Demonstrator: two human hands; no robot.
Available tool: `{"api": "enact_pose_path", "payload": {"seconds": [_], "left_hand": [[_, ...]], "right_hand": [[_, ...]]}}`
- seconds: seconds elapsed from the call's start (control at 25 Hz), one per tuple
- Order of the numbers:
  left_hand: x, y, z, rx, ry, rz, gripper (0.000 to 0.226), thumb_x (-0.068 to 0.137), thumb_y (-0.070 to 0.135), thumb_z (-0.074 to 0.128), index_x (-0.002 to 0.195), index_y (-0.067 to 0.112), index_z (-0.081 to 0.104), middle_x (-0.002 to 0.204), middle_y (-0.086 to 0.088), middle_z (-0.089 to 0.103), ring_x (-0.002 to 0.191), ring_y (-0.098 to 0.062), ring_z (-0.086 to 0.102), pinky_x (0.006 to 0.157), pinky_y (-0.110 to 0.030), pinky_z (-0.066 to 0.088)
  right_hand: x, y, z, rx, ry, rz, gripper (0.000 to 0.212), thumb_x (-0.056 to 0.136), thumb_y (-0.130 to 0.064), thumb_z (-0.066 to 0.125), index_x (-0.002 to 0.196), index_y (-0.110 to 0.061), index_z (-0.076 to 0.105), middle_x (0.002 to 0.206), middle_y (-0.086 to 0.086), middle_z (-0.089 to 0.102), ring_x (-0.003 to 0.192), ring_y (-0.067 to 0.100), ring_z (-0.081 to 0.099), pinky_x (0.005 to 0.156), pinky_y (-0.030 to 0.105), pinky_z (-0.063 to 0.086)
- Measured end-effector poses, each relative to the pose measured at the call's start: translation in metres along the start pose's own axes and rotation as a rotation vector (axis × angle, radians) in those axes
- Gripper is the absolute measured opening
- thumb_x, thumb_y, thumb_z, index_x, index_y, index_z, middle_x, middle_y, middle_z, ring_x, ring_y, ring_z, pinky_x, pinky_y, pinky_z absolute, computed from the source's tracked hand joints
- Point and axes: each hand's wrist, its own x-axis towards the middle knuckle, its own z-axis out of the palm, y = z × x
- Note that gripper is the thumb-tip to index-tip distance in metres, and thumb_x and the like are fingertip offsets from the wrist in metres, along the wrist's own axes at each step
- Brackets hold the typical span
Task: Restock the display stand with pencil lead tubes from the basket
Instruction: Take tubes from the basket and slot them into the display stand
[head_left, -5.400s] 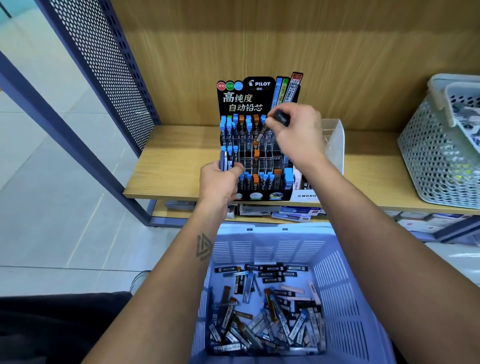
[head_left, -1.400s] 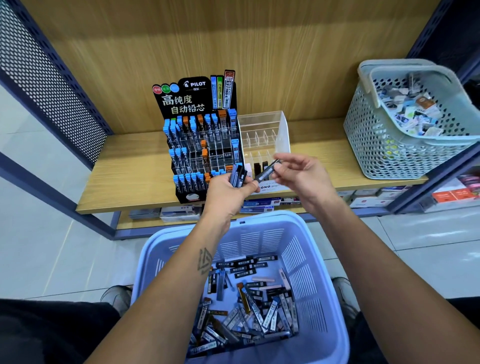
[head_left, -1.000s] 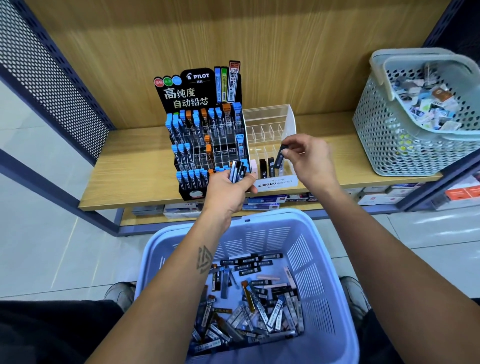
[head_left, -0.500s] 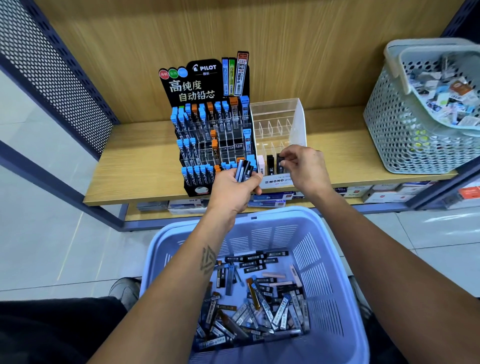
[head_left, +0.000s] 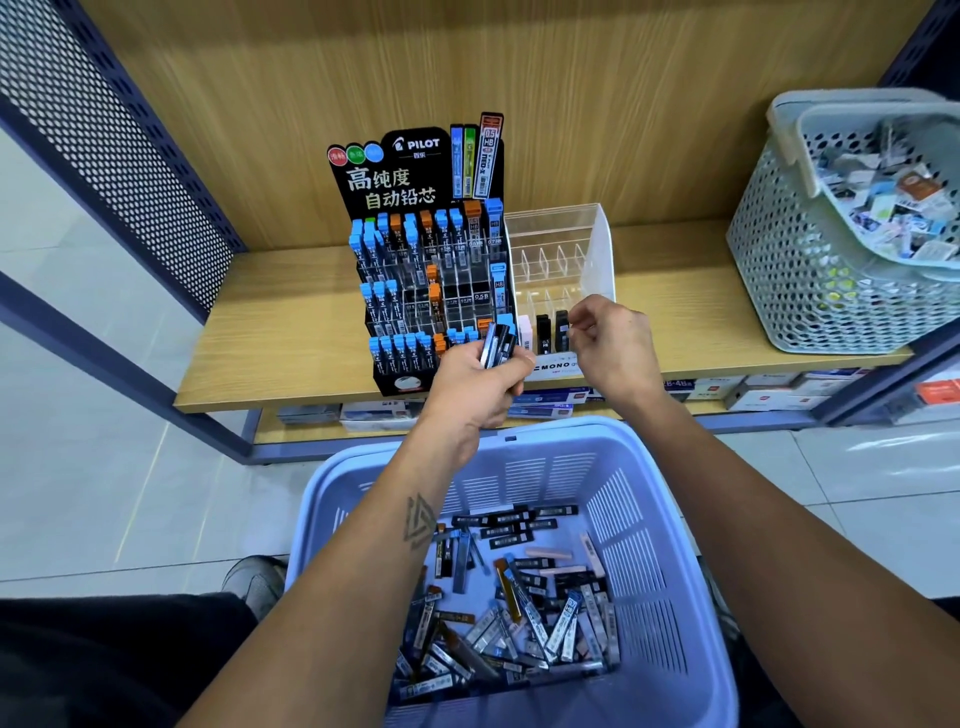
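Note:
My left hand (head_left: 475, 387) grips a small bunch of dark pencil lead tubes (head_left: 497, 345) just in front of the black Pilot display stand (head_left: 415, 249) on the wooden shelf. Beside that stand is a clear acrylic stand (head_left: 597, 244) with three tubes (head_left: 551, 331) standing in its front row. My right hand (head_left: 610, 345) hovers at that front row, fingers loosely curled and holding nothing. Below my arms, the blue basket (head_left: 675, 519) holds several loose lead tubes (head_left: 519, 597).
A pale green perforated basket (head_left: 795, 260) full of small stationery sits at the shelf's right end. A perforated metal panel (head_left: 104, 130) closes the left side. Boxes (head_left: 753, 392) lie on the lower shelf. My knees and shoe flank the blue basket.
My right hand carried one dark tube from my left hand to the clear stand's front row, set it there and let go. My left hand keeps its bunch.

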Motion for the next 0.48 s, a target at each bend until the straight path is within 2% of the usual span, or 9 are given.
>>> {"api": "enact_pose_path", "payload": {"seconds": [0.08, 0.12, 0.2, 0.24, 0.32, 0.48], "left_hand": [[-0.004, 0.000, -0.002, -0.171, -0.090, -0.082, 0.011, 0.098, 0.001, 0.055, 0.106, -0.002, 0.061, 0.069, -0.009, 0.055, 0.046, -0.012, 0.032, 0.039, -0.022, 0.022], [-0.006, 0.001, -0.003, -0.242, -0.126, -0.116, 0.014, 0.097, -0.002, 0.052, 0.109, -0.005, 0.060, 0.071, -0.011, 0.056, 0.048, -0.012, 0.034, 0.040, -0.022, 0.024], [-0.010, 0.004, -0.006, -0.312, -0.178, -0.142, 0.018, 0.098, -0.005, 0.049, 0.112, -0.008, 0.060, 0.075, -0.016, 0.059, 0.052, -0.014, 0.040, 0.044, -0.023, 0.029], [-0.012, 0.005, -0.008, -0.312, -0.194, -0.140, 0.019, 0.099, -0.005, 0.048, 0.114, -0.009, 0.059, 0.078, -0.019, 0.061, 0.054, -0.015, 0.044, 0.045, -0.023, 0.032], [-0.017, 0.008, -0.010, -0.278, -0.220, -0.125, 0.023, 0.100, -0.005, 0.049, 0.120, -0.010, 0.057, 0.084, -0.024, 0.066, 0.058, -0.017, 0.049, 0.046, -0.023, 0.037], [-0.024, 0.011, -0.014, -0.235, -0.224, -0.122, 0.025, 0.101, -0.002, 0.050, 0.124, -0.010, 0.054, 0.091, -0.028, 0.068, 0.059, -0.020, 0.052, 0.046, -0.023, 0.038]], "right_hand": [[-0.006, -0.011, -0.003, 0.160, -0.012, 0.041, 0.015, 0.092, -0.002, 0.062, 0.098, -0.013, 0.071, 0.090, 0.001, 0.072, 0.080, 0.013, 0.064, 0.079, 0.024, 0.054], [-0.009, -0.019, -0.006, 0.322, -0.063, 0.079, 0.014, 0.092, -0.003, 0.064, 0.095, -0.014, 0.072, 0.088, 0.002, 0.072, 0.079, 0.013, 0.065, 0.075, 0.021, 0.053], [-0.015, -0.035, -0.015, 0.638, -0.258, 0.150, 0.007, 0.092, -0.009, 0.069, 0.093, -0.013, 0.075, 0.085, 0.006, 0.074, 0.078, 0.013, 0.066, 0.070, 0.021, 0.051], [-0.017, -0.041, -0.019, 0.703, -0.358, 0.153, 0.006, 0.092, -0.014, 0.070, 0.094, -0.013, 0.076, 0.082, 0.006, 0.074, 0.077, 0.013, 0.066, 0.069, 0.021, 0.051], [-0.019, -0.046, -0.023, 0.712, -0.470, 0.133, 0.007, 0.090, -0.017, 0.073, 0.094, -0.012, 0.077, 0.077, 0.003, 0.073, 0.073, 0.011, 0.065, 0.068, 0.021, 0.050], [-0.017, -0.044, -0.027, 0.753, -0.470, 0.176, 0.011, 0.084, -0.003, 0.077, 0.094, -0.008, 0.076, 0.077, 0.005, 0.072, 0.075, 0.018, 0.064, 0.075, 0.031, 0.051]]}}
